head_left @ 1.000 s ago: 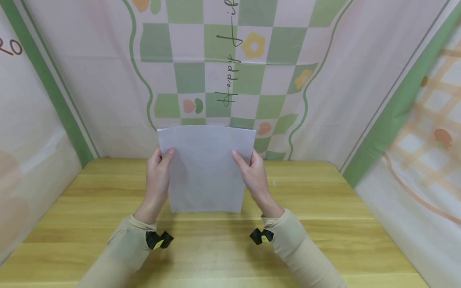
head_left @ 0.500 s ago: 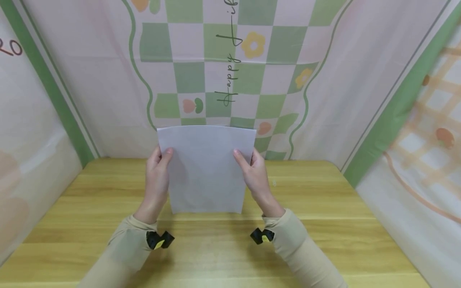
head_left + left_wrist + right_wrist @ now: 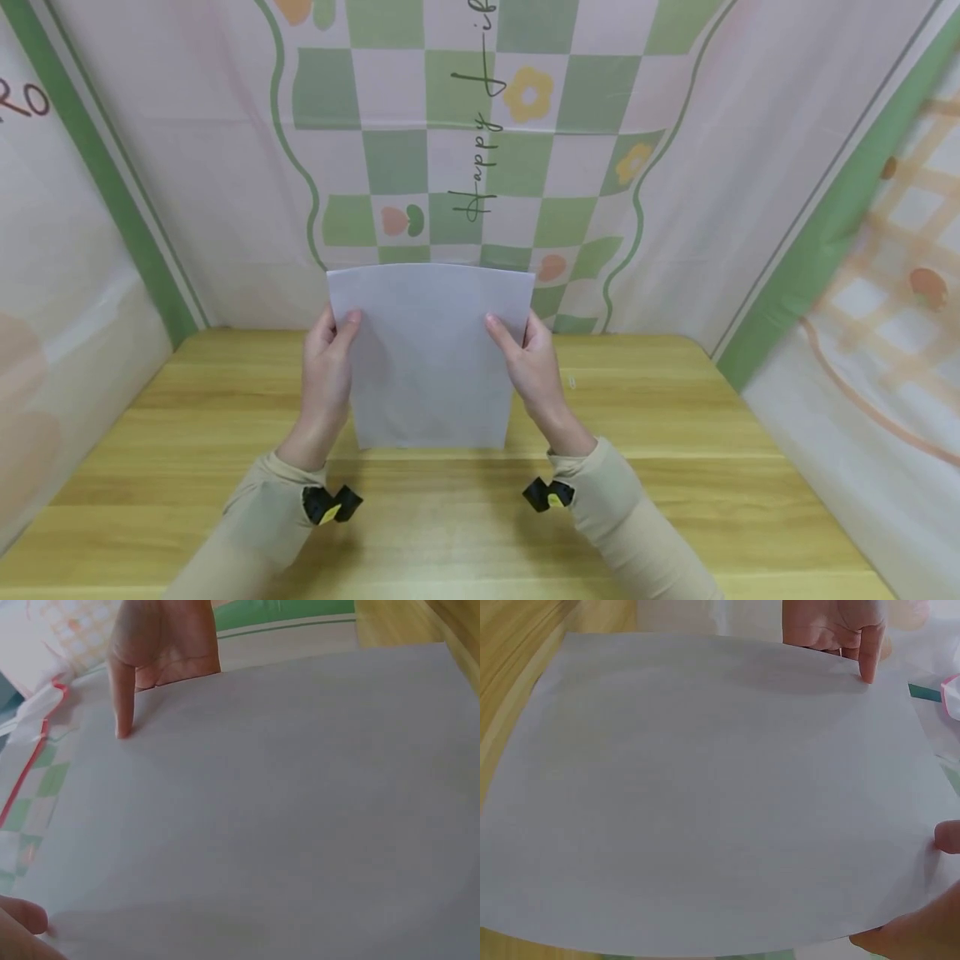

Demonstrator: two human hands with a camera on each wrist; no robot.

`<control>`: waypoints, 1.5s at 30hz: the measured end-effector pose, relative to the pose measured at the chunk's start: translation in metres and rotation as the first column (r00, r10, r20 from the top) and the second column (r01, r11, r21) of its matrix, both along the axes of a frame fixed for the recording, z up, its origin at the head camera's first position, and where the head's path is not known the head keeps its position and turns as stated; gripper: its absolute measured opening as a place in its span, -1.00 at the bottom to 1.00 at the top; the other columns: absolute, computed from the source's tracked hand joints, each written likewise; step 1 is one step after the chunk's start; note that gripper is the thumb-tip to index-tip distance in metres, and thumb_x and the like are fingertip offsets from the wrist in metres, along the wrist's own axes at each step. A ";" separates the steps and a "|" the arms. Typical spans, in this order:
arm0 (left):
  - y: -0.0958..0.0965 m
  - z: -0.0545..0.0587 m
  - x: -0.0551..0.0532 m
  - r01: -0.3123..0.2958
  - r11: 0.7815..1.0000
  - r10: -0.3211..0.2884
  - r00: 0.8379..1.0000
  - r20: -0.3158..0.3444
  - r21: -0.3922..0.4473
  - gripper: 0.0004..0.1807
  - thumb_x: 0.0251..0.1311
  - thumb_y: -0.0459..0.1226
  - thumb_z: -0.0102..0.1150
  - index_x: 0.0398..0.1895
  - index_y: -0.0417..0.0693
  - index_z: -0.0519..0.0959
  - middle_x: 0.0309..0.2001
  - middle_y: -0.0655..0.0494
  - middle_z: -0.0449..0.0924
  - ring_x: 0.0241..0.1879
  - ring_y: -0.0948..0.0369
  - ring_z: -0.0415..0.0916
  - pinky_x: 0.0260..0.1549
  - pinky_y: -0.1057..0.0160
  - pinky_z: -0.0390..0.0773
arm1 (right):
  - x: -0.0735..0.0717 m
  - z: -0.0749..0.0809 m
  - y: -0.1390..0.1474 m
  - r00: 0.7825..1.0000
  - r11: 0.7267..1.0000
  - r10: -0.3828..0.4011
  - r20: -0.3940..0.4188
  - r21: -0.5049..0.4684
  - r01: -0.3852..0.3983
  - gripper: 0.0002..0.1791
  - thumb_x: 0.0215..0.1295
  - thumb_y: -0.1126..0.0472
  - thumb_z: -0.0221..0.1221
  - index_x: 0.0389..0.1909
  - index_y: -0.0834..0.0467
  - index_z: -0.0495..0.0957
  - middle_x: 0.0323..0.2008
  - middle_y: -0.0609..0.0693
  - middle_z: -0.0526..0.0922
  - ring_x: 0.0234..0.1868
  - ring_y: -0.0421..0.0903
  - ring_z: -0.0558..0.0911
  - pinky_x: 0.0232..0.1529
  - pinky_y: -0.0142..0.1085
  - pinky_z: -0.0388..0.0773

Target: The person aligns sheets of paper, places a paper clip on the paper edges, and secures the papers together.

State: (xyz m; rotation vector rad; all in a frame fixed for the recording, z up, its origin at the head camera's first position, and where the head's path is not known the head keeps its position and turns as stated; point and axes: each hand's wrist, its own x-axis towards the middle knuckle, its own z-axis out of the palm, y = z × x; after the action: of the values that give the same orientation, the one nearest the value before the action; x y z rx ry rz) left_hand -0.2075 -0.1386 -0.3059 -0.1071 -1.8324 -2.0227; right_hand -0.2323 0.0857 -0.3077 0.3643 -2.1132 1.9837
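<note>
A blank white sheet of paper point(image 3: 431, 358) is held up and slightly bowed over the table in the head view; whether it is one sheet or a stack I cannot tell. My left hand point(image 3: 326, 371) grips its left edge, thumb on the near face and fingers behind. At the opposite edge my right hand point(image 3: 532, 367) pinches it the same way. The paper point(image 3: 277, 802) fills most of the left wrist view, with the right hand point(image 3: 165, 645) at its upper edge. In the right wrist view, the left hand point(image 3: 840, 630) shows beyond the paper point(image 3: 705, 787).
A small white paper clip point(image 3: 572, 382) lies on the wooden table point(image 3: 675, 483), right of the right hand. Behind the table hangs a cloth point(image 3: 390, 92) with green checks and lettering. More printed cloth point(image 3: 847, 375) borders the right side.
Both hands keep their hold on the paper. The sheet sits very slightly lower in the head view than a second ago; otherwise little differs.
</note>
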 end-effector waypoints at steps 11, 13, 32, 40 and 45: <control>-0.005 -0.020 -0.002 0.032 0.999 -0.030 0.993 0.114 -0.015 -0.58 0.44 -0.28 -0.19 0.30 -0.23 0.29 0.16 -0.13 0.42 0.00 0.27 0.40 0.02 0.30 0.34 | -0.004 -0.020 0.008 0.993 0.998 0.029 0.110 0.057 -0.036 -0.53 0.32 0.18 0.16 0.21 0.20 0.37 0.07 0.20 0.56 0.01 0.01 0.58 0.02 -0.20 0.51; -0.005 -0.024 -0.002 0.034 0.999 -0.029 0.990 0.138 -0.028 -0.58 0.43 -0.28 -0.18 0.30 -0.23 0.29 0.17 -0.15 0.42 -0.02 0.29 0.42 0.00 0.32 0.37 | -0.005 -0.023 0.010 0.991 0.997 0.039 0.125 0.057 -0.047 -0.53 0.31 0.19 0.16 0.22 0.19 0.37 0.06 0.21 0.57 0.00 0.02 0.58 0.00 -0.21 0.52; 0.003 -0.044 0.004 0.059 0.991 -0.036 0.983 0.179 -0.121 -0.58 0.36 -0.32 -0.06 0.24 -0.30 0.33 0.22 -0.22 0.41 0.23 0.00 0.34 0.27 0.00 0.26 | -0.001 -0.039 0.013 0.986 0.986 0.059 0.156 0.145 -0.082 -0.52 0.28 0.27 0.17 0.21 0.24 0.36 0.17 0.21 0.48 0.19 0.12 0.48 0.23 0.01 0.38; 0.002 -0.036 0.007 0.039 0.996 -0.024 0.983 0.184 -0.082 -0.62 0.35 -0.35 -0.06 0.20 -0.31 0.37 0.16 -0.23 0.46 0.13 0.11 0.40 0.17 0.19 0.31 | 0.001 -0.035 0.011 0.990 0.988 0.062 0.125 0.131 -0.078 -0.54 0.27 0.29 0.18 0.18 0.27 0.39 0.15 0.22 0.50 0.19 0.11 0.48 0.24 0.01 0.37; -0.001 -0.039 0.008 0.046 0.993 -0.024 0.979 0.203 -0.105 -0.63 0.34 -0.34 -0.03 0.18 -0.24 0.39 0.13 -0.17 0.49 0.02 0.24 0.45 0.06 0.30 0.36 | 0.003 -0.037 0.010 0.987 0.983 0.085 0.140 0.147 -0.106 -0.51 0.26 0.30 0.18 0.20 0.26 0.36 0.16 0.22 0.49 0.19 0.12 0.47 0.21 0.03 0.39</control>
State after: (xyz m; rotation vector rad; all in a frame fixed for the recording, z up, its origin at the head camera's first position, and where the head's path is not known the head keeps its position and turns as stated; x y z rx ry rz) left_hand -0.1998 -0.1400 -0.3449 0.0368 -2.0790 -2.0197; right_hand -0.2292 0.0962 -0.3450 0.3759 -2.3834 1.9507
